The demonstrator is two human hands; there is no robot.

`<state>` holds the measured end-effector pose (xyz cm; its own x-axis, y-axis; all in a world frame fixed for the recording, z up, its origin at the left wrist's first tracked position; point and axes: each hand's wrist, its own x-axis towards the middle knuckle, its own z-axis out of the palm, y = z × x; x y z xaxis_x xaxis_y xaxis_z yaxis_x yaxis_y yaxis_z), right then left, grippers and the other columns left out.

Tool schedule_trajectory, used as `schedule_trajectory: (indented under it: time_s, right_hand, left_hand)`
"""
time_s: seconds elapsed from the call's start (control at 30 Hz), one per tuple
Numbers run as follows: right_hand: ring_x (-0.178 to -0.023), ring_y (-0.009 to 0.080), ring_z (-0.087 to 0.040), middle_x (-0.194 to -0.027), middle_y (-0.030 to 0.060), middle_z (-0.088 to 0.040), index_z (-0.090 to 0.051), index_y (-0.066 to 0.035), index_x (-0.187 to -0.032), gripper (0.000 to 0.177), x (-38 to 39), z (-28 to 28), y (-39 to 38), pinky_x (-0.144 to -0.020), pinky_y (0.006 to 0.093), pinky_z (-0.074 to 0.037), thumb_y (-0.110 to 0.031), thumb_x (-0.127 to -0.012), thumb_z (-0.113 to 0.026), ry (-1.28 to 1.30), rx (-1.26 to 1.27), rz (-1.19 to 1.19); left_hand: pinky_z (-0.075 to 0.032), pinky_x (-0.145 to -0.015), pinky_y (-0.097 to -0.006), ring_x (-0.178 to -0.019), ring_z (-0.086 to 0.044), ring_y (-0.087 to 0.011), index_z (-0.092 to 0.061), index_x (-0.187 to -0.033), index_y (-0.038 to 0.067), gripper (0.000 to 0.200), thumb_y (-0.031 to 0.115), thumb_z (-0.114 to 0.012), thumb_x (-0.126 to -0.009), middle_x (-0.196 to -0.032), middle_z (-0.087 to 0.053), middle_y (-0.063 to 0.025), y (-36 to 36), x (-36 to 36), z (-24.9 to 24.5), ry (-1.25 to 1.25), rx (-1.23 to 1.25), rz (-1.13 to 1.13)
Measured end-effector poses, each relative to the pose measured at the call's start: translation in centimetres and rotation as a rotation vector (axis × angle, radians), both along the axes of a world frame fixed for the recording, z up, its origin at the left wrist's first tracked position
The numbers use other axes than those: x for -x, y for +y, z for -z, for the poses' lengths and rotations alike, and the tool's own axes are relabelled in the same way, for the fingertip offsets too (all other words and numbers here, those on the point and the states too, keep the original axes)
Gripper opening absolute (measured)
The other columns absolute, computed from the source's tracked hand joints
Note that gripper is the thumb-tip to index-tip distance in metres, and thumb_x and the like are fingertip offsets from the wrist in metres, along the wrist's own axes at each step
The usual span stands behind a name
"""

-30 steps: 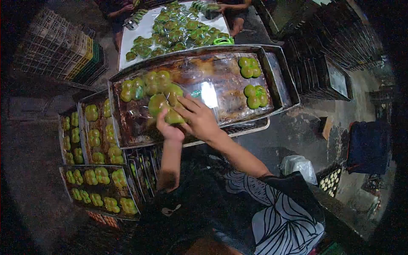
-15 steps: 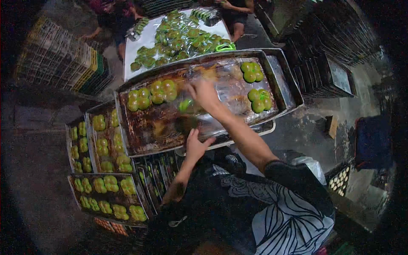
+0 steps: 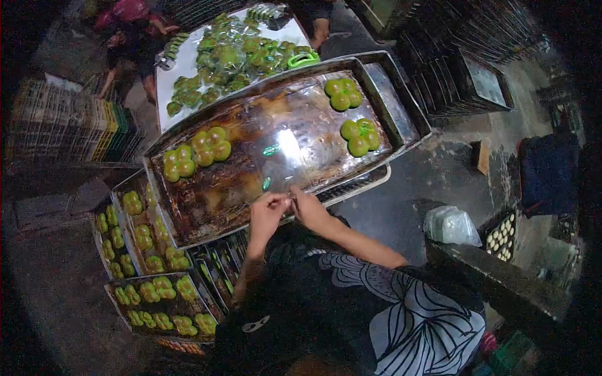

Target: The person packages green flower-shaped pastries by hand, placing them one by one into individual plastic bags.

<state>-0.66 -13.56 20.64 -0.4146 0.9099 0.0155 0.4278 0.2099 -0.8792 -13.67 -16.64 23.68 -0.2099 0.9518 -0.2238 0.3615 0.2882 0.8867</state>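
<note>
A worn metal baking tray (image 3: 216, 188) lies in front of me, with green four-lobed bread buns on it: a pair at the left, including one bun (image 3: 212, 146), and two more at the right, including another bun (image 3: 360, 137). Between them lies a clear plastic bag (image 3: 285, 166) with green print, shining under the light. At the tray's near edge my left hand (image 3: 266, 213) and my right hand (image 3: 309, 210) meet, fingers pinched on the near end of the bag. Their fingertips partly hide the bag's edge.
Beyond the tray, a white table (image 3: 168, 111) carries many wrapped green buns and a bright green strap or handle (image 3: 304, 59). More bun trays (image 3: 157, 301) stand at lower left. Stacked trays (image 3: 480, 81) and crates (image 3: 69, 122) flank the table. Other people sit at its far side.
My right hand has come back from the tray's middle to the near edge and met my left hand. Both are now closed on the bag. The whole view has shifted slightly.
</note>
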Motion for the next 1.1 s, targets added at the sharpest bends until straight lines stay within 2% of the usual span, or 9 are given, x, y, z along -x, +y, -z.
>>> schedule_trajectory:
  time_s: [0.1, 0.3, 0.37, 0.43, 0.5, 0.7, 0.77, 1.03, 1.1]
  right_hand:
    - [-0.047, 0.0053, -0.049, -0.061, -0.0003, -0.054, -0.042, -0.013, -0.117, 0.033, -2.5, -2.3, 5.1, -0.04, 0.016, -0.038, -0.026, -0.087, -0.044, 0.597, 1.344, -0.046]
    - [-0.085, 0.0232, -0.055, -0.097, 0.0132, -0.055, -0.038, -0.009, -0.119, 0.037, 1.0, -0.3, 6.2, -0.074, 0.0353, -0.044, -0.031, -0.089, -0.036, 1.521, 1.379, 0.178]
    - [-0.098, 0.0263, -0.051, -0.109, 0.0191, -0.049, -0.037, -0.006, -0.119, 0.043, 0.5, 3.2, 6.4, -0.082, 0.0384, -0.041, -0.034, -0.087, -0.039, 1.092, 1.335, -0.027]
    - [-0.099, 0.0311, -0.05, -0.111, 0.0229, -0.046, -0.026, -0.002, -0.125, 0.061, -2.9, 4.9, 14.2, -0.085, 0.0416, -0.039, -0.036, -0.081, -0.05, -0.128, 0.451, -0.373]
    - [-0.107, 0.0465, -0.037, -0.121, 0.0274, -0.035, -0.022, -0.009, -0.13, 0.079, -4.5, 5.8, 20.8, -0.086, 0.0546, -0.033, -0.055, -0.072, -0.051, -0.933, -0.445, 0.362]
    - [-0.092, 0.0385, -0.049, -0.094, 0.0229, -0.054, -0.047, -0.01, -0.112, 0.061, -4.4, 8.1, 25.0, -0.077, 0.0455, -0.04, -0.056, -0.074, -0.042, -0.576, -0.112, 0.217]
    - [-0.092, 0.0315, -0.05, -0.093, 0.0169, -0.057, -0.052, -0.007, -0.107, 0.046, -0.2, 0.1, 15.3, -0.078, 0.0409, -0.04, -0.034, -0.071, -0.059, -0.181, -0.663, 0.061]
    - [-0.092, 0.0315, -0.052, -0.105, 0.0129, -0.053, -0.06, -0.008, -0.093, 0.035, 5.2, -8.0, 4.1, -0.078, 0.0385, -0.043, -0.021, -0.062, -0.068, 0.151, -0.492, -0.172]
    - [-0.089, 0.0312, -0.056, -0.104, 0.0154, -0.055, -0.062, -0.005, -0.09, 0.036, 6.7, -9.0, 4.9, -0.076, 0.0355, -0.046, -0.021, -0.058, -0.071, 0.078, -0.491, -0.076]
  left_hand:
    - [-0.04, -0.061, -0.0187, -0.069, -0.05, -0.0073, -0.061, -0.079, -0.003, 0.008, 0.003, -0.06, -0.073, -0.073, -0.051, -0.0024, 0.8, -2.9, -1.0, 0.086, -0.27, 0.036]
    - [-0.045, -0.068, -0.0237, -0.074, -0.052, -0.0121, -0.046, -0.112, 0.005, 0.032, 0.016, -0.048, -0.083, -0.087, -0.054, -0.0028, 5.3, -4.7, 2.8, -1.313, -0.007, -0.721]
    - [-0.044, -0.078, -0.0333, -0.084, -0.052, -0.0141, -0.048, -0.108, 0.006, 0.027, 0.02, -0.043, -0.085, -0.089, -0.055, -0.0048, 5.3, -2.3, 5.7, -1.511, -0.04, -0.464]
    - [-0.042, -0.081, -0.0387, -0.085, -0.051, -0.0161, -0.048, -0.106, 0.008, 0.024, 0.018, -0.041, -0.085, -0.087, -0.054, -0.0055, 6.0, -1.4, 6.4, -1.321, -0.228, -0.873]
    - [-0.04, -0.086, -0.047, -0.09, -0.053, -0.0213, -0.05, -0.101, 0.009, 0.023, 0.019, -0.048, -0.08, -0.088, -0.054, -0.0059, 5.7, 1.3, 6.2, -1.343, -0.272, -0.939]
    - [-0.037, -0.087, -0.0539, -0.102, -0.044, -0.0334, -0.031, -0.118, 0.006, 0.048, 0.024, -0.043, -0.076, -0.108, -0.042, -0.016, 4.5, 5.5, 1.4, -1.254, -0.569, -1.068]
    - [-0.035, -0.088, -0.056, -0.106, -0.041, -0.0363, -0.024, -0.123, 0.004, 0.056, 0.025, -0.043, -0.075, -0.11, -0.041, -0.0167, 4.6, 6.4, 0.4, -1.194, -0.688, -1.181]
    - [-0.03, -0.095, -0.0414, -0.111, -0.04, -0.0305, -0.028, -0.125, 0.004, 0.057, 0.033, -0.038, -0.077, -0.122, -0.039, -0.0174, 3.6, 1.5, -3.4, -1.311, -0.614, -0.52]
    - [-0.035, -0.09, -0.0345, -0.103, -0.046, -0.0207, -0.039, -0.119, 0.007, 0.047, 0.034, -0.043, -0.08, -0.113, -0.046, -0.0113, 3.5, -1.5, -3.5, -1.239, -0.474, -0.936]
